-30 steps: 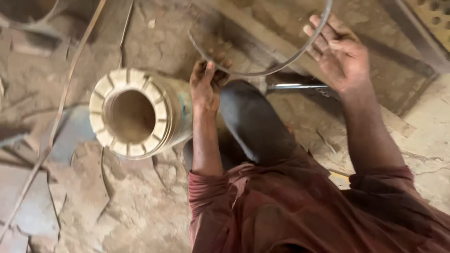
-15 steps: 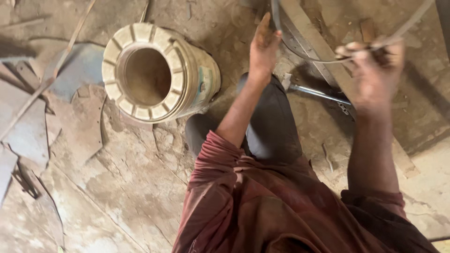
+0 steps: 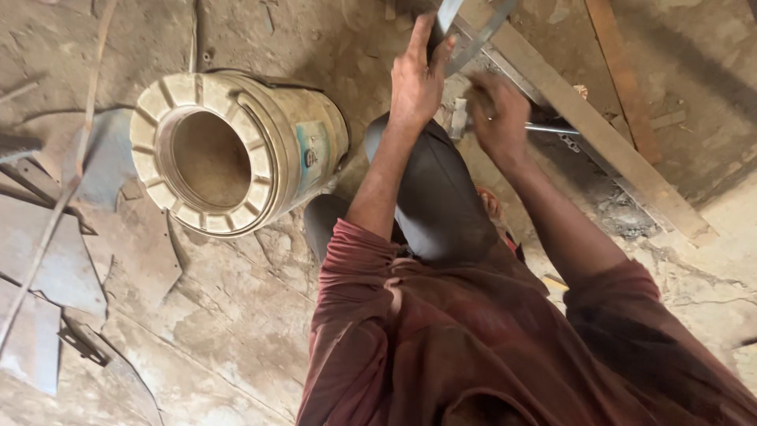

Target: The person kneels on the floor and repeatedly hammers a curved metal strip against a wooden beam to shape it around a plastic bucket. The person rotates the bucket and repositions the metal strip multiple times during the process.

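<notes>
My left hand [image 3: 416, 77] grips a thin bent metal strip [image 3: 473, 30] near the top of the view, just above my dark-trousered knee. My right hand [image 3: 497, 114] is closed and blurred right beside it, over a shiny metal rod [image 3: 552, 128] lying on the ground; whether it holds the strip or the rod is unclear. A round cream-coloured clay-lined stove [image 3: 229, 154] in a metal casing lies on its side to the left of my knee, its opening facing the camera.
Metal sheet offcuts [image 3: 55, 260] and thin rods [image 3: 47, 229] lie on the cracked dirt floor at left. A long flat metal bar [image 3: 599, 130] runs diagonally at upper right, with a rusty strip [image 3: 623, 75] beyond it.
The view has shifted, so the stove now sits further left. My right hand dropped from the raised strip and came in close beside my left hand. The left hand stays on the strip.
</notes>
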